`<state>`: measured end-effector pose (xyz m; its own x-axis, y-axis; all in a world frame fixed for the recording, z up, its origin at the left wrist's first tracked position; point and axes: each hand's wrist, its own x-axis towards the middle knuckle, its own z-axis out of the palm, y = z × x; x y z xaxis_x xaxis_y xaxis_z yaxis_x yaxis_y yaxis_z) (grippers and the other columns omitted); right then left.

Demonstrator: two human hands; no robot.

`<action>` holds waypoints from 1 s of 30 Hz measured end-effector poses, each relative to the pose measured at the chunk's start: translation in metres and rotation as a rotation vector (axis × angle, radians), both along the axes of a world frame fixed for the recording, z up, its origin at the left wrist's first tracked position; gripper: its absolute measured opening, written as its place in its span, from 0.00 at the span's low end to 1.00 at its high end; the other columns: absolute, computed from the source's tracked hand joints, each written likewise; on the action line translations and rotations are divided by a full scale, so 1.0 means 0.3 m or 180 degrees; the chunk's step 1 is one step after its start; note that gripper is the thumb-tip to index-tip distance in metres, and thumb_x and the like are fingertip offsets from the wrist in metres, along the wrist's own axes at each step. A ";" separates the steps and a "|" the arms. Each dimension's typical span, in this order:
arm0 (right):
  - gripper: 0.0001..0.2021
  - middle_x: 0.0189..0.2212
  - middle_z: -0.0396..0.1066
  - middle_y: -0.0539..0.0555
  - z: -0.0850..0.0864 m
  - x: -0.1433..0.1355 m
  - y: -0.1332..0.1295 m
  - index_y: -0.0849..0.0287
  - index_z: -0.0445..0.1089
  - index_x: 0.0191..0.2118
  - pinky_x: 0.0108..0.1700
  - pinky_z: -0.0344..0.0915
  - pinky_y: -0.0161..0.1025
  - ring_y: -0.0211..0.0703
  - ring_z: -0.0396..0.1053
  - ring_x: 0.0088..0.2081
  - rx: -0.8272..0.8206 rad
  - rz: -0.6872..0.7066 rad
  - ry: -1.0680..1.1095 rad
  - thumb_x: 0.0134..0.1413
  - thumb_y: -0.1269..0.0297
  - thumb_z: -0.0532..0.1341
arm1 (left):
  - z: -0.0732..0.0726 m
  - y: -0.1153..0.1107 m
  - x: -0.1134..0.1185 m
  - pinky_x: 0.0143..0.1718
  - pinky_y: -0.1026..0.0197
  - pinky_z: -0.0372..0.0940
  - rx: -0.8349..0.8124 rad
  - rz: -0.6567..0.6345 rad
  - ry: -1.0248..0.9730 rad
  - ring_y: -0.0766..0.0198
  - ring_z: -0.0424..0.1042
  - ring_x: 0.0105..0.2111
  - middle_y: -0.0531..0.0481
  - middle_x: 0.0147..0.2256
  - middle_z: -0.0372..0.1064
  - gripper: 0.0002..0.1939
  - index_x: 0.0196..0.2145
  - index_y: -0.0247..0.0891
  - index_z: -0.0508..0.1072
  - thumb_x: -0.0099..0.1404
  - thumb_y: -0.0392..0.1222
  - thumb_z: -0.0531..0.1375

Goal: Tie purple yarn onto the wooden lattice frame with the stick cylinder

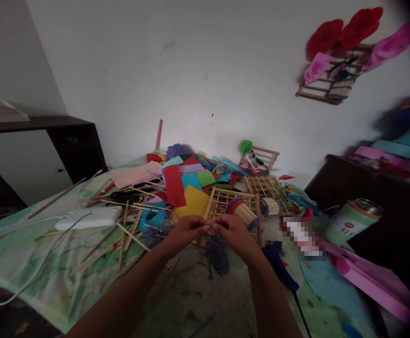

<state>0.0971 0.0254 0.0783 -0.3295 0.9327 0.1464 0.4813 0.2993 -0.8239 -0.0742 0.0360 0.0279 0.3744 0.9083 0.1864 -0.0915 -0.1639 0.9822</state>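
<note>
My left hand [186, 233] and my right hand [232, 233] meet over the front middle of the table. Thumb and forefinger of each are pinched together around a thin strand of purple yarn, of which only a little shows. A loose tangle of dull purple yarn [217, 256] lies just beneath my hands. Right behind them is a wooden stick lattice [222, 197], with a drum-shaped roll of sticks [244, 212] with red and purple ends beside my right hand. Yellow paper [192, 202] lies behind my left hand.
Loose sticks [127, 234] and a white power strip [88, 217] lie to the left. Coloured paper [175, 185] is piled at the back. On the right are a dark blue glue gun [281, 267], a light green can [351, 220] and pink paper [374, 281].
</note>
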 end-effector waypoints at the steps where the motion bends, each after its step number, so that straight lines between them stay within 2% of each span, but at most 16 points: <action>1: 0.07 0.22 0.67 0.50 0.001 0.003 0.001 0.61 0.68 0.25 0.31 0.57 0.34 0.37 0.63 0.27 -0.0010 -0.0030 -0.0015 0.49 0.66 0.56 | 0.005 -0.001 -0.002 0.28 0.66 0.59 -0.0011 0.0093 -0.0052 0.67 0.66 0.25 0.50 0.24 0.70 0.14 0.26 0.32 0.74 0.55 0.49 0.63; 5: 0.08 0.21 0.65 0.49 0.002 0.015 0.004 0.61 0.66 0.24 0.30 0.55 0.34 0.37 0.60 0.26 0.0013 -0.0155 -0.0121 0.48 0.65 0.56 | 0.012 0.005 -0.007 0.28 0.67 0.57 -0.0077 0.0393 -0.0301 0.69 0.63 0.24 0.52 0.21 0.67 0.15 0.21 0.32 0.73 0.55 0.48 0.63; 11: 0.09 0.20 0.62 0.48 0.008 0.024 0.000 0.60 0.65 0.22 0.29 0.52 0.34 0.36 0.58 0.25 0.0011 -0.0034 -0.0210 0.49 0.64 0.55 | -0.020 0.022 0.001 0.29 0.67 0.59 -0.0583 0.0624 -0.0806 0.69 0.65 0.24 0.51 0.23 0.69 0.15 0.24 0.32 0.74 0.49 0.49 0.67; 15: 0.09 0.19 0.60 0.48 0.013 0.044 0.003 0.59 0.64 0.21 0.27 0.51 0.34 0.36 0.56 0.23 -0.0081 -0.0165 0.0015 0.47 0.62 0.56 | -0.026 0.040 -0.005 0.24 0.68 0.56 -0.0549 0.1220 -0.0978 0.70 0.62 0.21 0.52 0.21 0.66 0.18 0.23 0.31 0.72 0.45 0.51 0.68; 19: 0.11 0.19 0.58 0.46 0.014 0.088 0.014 0.58 0.63 0.23 0.23 0.47 0.32 0.33 0.51 0.20 -0.0345 -0.0547 0.0727 0.45 0.56 0.59 | -0.039 0.086 -0.045 0.22 0.69 0.53 -0.0412 0.1846 -0.1077 0.73 0.57 0.18 0.56 0.19 0.59 0.20 0.23 0.34 0.68 0.46 0.55 0.65; 21: 0.13 0.19 0.58 0.46 0.020 0.112 0.015 0.58 0.62 0.23 0.21 0.44 0.32 0.31 0.48 0.19 -0.0506 -0.0710 0.1205 0.44 0.53 0.60 | -0.052 0.115 -0.080 0.21 0.68 0.52 -0.0342 0.2141 -0.1016 0.73 0.55 0.18 0.57 0.19 0.57 0.20 0.23 0.35 0.66 0.48 0.55 0.63; 23: 0.15 0.19 0.58 0.46 0.032 0.130 0.010 0.59 0.61 0.23 0.20 0.41 0.31 0.30 0.47 0.18 -0.0626 -0.0784 0.1597 0.41 0.52 0.62 | -0.064 0.140 -0.116 0.23 0.67 0.53 -0.0258 0.2463 -0.0882 0.70 0.57 0.20 0.56 0.20 0.59 0.17 0.24 0.35 0.67 0.49 0.53 0.63; 27: 0.15 0.19 0.58 0.46 0.060 0.134 -0.010 0.60 0.63 0.24 0.21 0.40 0.31 0.30 0.49 0.19 -0.0719 -0.0778 0.1864 0.39 0.53 0.64 | -0.066 0.150 -0.141 0.32 0.63 0.60 0.0153 0.3013 -0.0437 0.63 0.65 0.32 0.49 0.32 0.67 0.14 0.33 0.35 0.71 0.48 0.44 0.64; 28: 0.15 0.19 0.58 0.46 0.064 0.129 -0.014 0.60 0.63 0.24 0.21 0.40 0.31 0.30 0.49 0.19 -0.0732 -0.0772 0.1857 0.39 0.53 0.65 | -0.063 0.141 -0.130 0.34 0.62 0.61 0.0352 0.3043 -0.0236 0.61 0.66 0.35 0.48 0.35 0.67 0.15 0.35 0.36 0.72 0.49 0.43 0.64; 30: 0.15 0.19 0.59 0.46 0.070 0.111 -0.022 0.60 0.63 0.24 0.21 0.40 0.31 0.30 0.48 0.19 -0.0748 -0.0742 0.1831 0.39 0.53 0.65 | -0.053 0.109 -0.088 0.36 0.61 0.62 0.0678 0.2696 0.0108 0.60 0.67 0.37 0.47 0.37 0.68 0.16 0.39 0.36 0.72 0.52 0.43 0.63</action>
